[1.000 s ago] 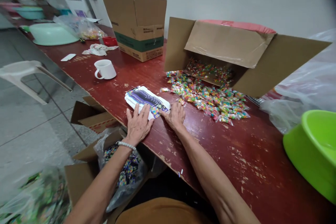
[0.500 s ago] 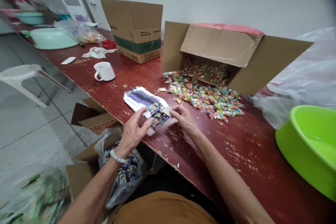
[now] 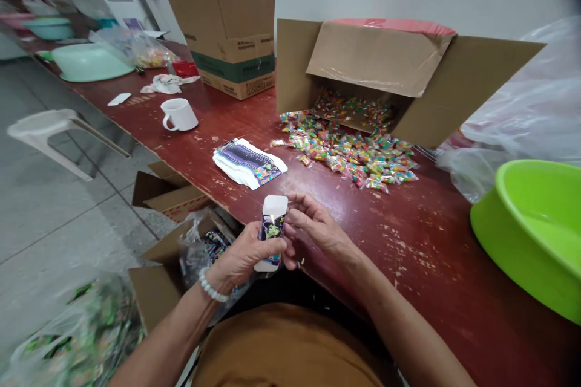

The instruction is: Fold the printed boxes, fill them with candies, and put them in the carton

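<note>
My left hand [image 3: 245,254] is closed round a small printed carton [image 3: 271,231], held upright near the table's front edge with its white top flap open. My right hand [image 3: 313,227] pinches the carton's upper edge from the right. A stack of flat printed cartons [image 3: 247,162] lies on the red table [image 3: 408,242] just beyond my hands. Further back, a heap of colourful wrapped candies [image 3: 354,154] spills out of a cardboard box lying on its side [image 3: 385,66].
A lime green basin [image 3: 535,236] sits at the right, clear plastic bags [image 3: 521,121] behind it. A white mug [image 3: 179,115], a second cardboard box [image 3: 231,36] and a pale green basin [image 3: 88,60] stand further left. Open boxes with bagged cartons [image 3: 181,242] are on the floor below.
My hands picked one flat carton off the stack, drew it toward me and stood it upright in my left hand; my right hand now grips its top edge.
</note>
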Demonstrator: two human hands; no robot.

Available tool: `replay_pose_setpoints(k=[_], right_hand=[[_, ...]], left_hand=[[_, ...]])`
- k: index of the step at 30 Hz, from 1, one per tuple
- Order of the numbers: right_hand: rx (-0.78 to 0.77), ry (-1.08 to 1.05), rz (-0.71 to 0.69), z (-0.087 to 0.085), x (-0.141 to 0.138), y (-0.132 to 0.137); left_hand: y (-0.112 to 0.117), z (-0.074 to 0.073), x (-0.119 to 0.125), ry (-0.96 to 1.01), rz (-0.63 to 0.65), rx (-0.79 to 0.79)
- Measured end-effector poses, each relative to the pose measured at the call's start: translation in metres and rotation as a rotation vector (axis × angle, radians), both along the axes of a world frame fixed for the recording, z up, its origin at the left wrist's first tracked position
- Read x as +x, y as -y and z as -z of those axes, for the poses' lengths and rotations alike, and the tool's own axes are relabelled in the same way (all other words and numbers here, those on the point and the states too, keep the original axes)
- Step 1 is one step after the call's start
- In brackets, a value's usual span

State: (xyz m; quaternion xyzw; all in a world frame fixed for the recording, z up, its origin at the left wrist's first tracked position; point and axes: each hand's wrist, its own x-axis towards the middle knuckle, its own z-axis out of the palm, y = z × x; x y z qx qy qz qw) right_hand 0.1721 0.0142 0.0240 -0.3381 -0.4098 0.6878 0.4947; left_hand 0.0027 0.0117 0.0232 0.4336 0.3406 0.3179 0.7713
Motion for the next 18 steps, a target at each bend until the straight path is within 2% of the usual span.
replay_pose_setpoints(k=[2,4,7,10,14,18], right_hand=[[-0.064,-0.032,-0.057,0.002,-0.005,0.009],[-0.098,0.013,-0.047,0.006,-0.009,0.014],[-0.087,0.130,0.128,0.014,-0.011,0.012],[0.004,0.275,0.305,0.021,-0.007,0.007],[0.044,0.356,0.362,0.023,-0.003,0.005],[0.065,0.234,0.380,0.025,-0.009,0.010]], left_hand=[[0.000,0.000,0.003,-0.053,-0.068,0.017],[0.000,0.003,0.006,-0.077,-0.105,0.015],[-0.001,0.009,0.010,-0.125,-0.154,0.078],[0.002,0.012,0.013,-0.179,-0.256,0.176],[0.013,0.015,0.016,-0.172,-0.460,0.271],[0.018,0.022,0.014,-0.246,-0.526,0.393]])
